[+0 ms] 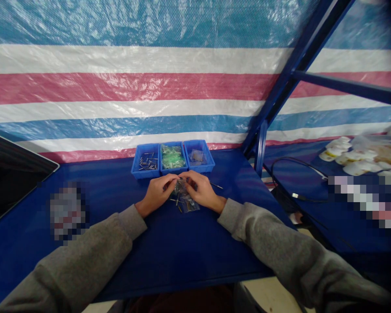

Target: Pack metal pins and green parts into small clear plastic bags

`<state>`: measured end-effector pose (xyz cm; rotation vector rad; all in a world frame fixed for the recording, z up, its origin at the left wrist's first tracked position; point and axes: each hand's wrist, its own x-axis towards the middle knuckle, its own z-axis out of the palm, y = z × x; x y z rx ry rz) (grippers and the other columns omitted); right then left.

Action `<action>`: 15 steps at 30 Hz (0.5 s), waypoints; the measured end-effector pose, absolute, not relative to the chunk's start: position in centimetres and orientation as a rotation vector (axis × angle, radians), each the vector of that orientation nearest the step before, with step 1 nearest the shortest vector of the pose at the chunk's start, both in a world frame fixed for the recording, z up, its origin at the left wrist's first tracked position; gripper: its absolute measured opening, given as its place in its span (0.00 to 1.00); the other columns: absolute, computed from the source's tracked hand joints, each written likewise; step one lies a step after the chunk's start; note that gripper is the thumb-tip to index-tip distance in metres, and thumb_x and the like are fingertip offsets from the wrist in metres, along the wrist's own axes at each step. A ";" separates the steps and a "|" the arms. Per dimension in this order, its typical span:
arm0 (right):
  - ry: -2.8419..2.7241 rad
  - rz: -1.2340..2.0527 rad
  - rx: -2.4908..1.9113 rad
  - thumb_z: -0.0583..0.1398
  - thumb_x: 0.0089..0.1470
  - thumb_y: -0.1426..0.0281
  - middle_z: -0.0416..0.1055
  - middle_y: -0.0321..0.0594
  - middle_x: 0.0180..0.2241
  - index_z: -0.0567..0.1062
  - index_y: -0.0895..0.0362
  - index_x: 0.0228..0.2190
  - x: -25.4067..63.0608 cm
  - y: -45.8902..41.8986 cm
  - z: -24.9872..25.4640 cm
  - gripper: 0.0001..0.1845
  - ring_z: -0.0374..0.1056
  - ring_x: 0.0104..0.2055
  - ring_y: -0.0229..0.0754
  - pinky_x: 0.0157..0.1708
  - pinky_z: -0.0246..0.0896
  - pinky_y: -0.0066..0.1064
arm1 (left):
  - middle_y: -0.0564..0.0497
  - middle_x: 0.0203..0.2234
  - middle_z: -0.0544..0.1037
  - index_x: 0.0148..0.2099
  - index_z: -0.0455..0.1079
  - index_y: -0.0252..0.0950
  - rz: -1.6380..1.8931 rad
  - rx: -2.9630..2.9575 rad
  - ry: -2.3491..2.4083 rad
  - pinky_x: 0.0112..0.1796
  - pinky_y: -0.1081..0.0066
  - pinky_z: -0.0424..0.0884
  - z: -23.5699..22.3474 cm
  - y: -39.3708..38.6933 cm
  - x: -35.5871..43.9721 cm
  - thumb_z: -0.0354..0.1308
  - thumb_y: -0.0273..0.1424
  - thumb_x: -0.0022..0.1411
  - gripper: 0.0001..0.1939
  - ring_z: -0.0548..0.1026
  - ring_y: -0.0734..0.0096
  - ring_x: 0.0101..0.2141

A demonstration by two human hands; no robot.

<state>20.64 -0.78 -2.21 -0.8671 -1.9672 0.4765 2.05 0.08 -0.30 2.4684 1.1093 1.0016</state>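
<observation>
My left hand and my right hand meet over the blue table, fingers pinched together. Between them they hold a small clear plastic bag. More small clear bags and a few thin metal pins lie on the table under the hands. One loose pin lies just right of my right hand. Both arms wear grey sleeves.
Three small blue bins stand behind the hands: the left bin holds metal pins, the middle bin green parts, the right bin clear bags. A dark screen is at far left. A blue frame post, a black cable and white rolls lie right.
</observation>
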 end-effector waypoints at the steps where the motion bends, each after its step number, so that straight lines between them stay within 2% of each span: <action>1: -1.968 0.480 -0.864 0.52 0.56 0.72 0.69 0.40 0.35 0.67 0.55 0.45 20.6 -0.7 -2.2 0.14 0.65 0.32 0.38 0.34 0.62 0.30 | 0.52 0.30 0.76 0.41 0.69 0.35 0.997 2.472 1.110 0.33 0.76 0.66 -0.3 0.1 2.0 0.48 0.31 0.63 0.10 0.72 0.75 0.28; 5: -1.972 0.488 -0.868 0.53 0.54 0.74 0.69 0.40 0.36 0.68 0.55 0.45 20.6 -0.6 -2.3 0.15 0.66 0.34 0.38 0.35 0.62 0.30 | 0.52 0.31 0.77 0.41 0.69 0.35 0.964 2.483 1.106 0.33 0.75 0.66 -0.5 0.3 2.0 0.48 0.31 0.63 0.10 0.73 0.74 0.28; 15: -1.976 0.495 -0.884 0.53 0.53 0.75 0.70 0.39 0.35 0.67 0.56 0.45 20.6 -0.6 -2.4 0.16 0.65 0.31 0.37 0.34 0.62 0.29 | 0.53 0.29 0.76 0.41 0.69 0.35 0.944 2.467 1.122 0.32 0.77 0.65 -0.5 0.2 2.0 0.49 0.32 0.62 0.10 0.72 0.76 0.26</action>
